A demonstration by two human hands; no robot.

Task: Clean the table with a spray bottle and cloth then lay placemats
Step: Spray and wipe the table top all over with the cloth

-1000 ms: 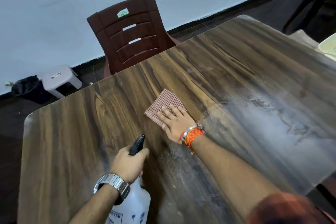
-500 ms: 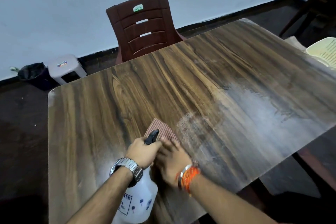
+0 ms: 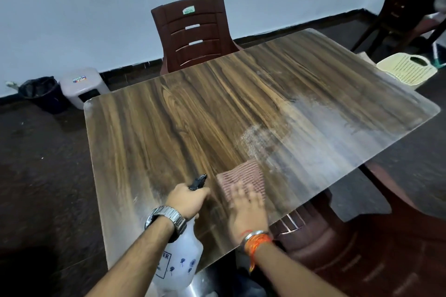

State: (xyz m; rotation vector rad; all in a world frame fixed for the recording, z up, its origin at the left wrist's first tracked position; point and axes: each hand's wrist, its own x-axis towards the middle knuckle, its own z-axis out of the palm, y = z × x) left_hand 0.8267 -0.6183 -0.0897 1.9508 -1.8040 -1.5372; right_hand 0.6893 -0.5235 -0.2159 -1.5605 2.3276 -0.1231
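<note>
Right hand [image 3: 247, 212] flat on cloth [image 3: 241, 179], left hand [image 3: 187, 200] gripping spray bottle [image 3: 178, 260]

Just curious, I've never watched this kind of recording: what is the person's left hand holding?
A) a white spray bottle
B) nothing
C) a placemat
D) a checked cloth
A: the left hand, the one with the wristwatch, grips the top of the white spray bottle, while the right hand presses the checked cloth on the table.
</note>
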